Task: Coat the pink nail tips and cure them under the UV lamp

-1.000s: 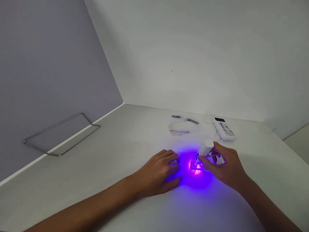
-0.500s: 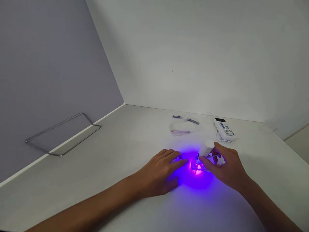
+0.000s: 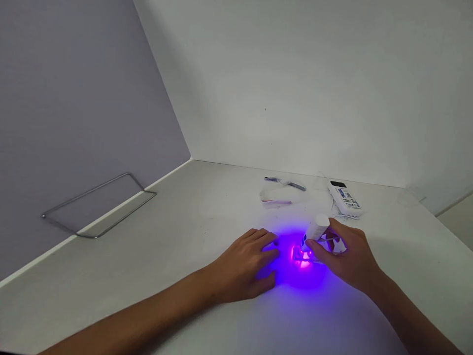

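Observation:
My right hand (image 3: 349,251) is closed around a white UV lamp (image 3: 317,228), a short cylinder held tilted. Its lower end shines violet light onto a small flat clear piece (image 3: 303,256) on the table, whose exact kind is lost in the glare. A thin white cord or edge shows by my right fingers. My left hand (image 3: 249,266) rests palm down to the left of the glow, fingers apart and slightly bent, holding nothing. A gap lies between its fingertips and the lit piece.
Behind the hands lie thin strips (image 3: 295,186) and a clear film piece (image 3: 276,201). A white device with a dark screen (image 3: 345,197) and a cord sits at the back right. A bent metal wire frame (image 3: 121,219) leans at the left wall. A white wall (image 3: 277,84) closes the back.
My left index finger has drawn back and bent a little, away from the glowing piece. The lamp and my right hand stay nearly in place, and the light is still on.

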A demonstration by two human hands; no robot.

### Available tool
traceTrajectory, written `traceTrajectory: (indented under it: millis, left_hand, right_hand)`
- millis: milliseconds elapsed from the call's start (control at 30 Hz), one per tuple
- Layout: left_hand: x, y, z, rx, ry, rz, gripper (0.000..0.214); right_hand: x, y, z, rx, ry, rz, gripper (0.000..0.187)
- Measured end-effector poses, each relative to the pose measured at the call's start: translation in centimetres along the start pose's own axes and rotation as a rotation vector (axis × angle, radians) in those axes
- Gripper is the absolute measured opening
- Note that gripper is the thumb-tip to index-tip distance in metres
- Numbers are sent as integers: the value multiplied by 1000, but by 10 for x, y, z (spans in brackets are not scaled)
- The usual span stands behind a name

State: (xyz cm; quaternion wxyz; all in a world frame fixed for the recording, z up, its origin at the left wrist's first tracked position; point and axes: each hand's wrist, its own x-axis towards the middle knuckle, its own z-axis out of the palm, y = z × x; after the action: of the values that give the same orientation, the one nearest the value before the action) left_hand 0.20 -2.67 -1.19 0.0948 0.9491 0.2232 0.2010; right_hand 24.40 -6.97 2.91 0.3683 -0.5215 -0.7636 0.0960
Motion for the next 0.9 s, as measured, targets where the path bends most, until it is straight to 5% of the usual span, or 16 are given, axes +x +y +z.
traceTrajectory:
  millis: [233, 433, 900]
  left_hand:
    - [0, -1, 1, 0, 31, -8, 17]
    - [0, -2, 1, -28, 6, -40, 46]
    - [0, -2, 0, -36, 6, -21, 40]
  right_hand:
    - [1, -1, 1, 21, 0, 10, 19]
    - [1, -3, 0, 18, 2, 19, 18]
    - [1, -3, -1, 17, 1, 10, 18]
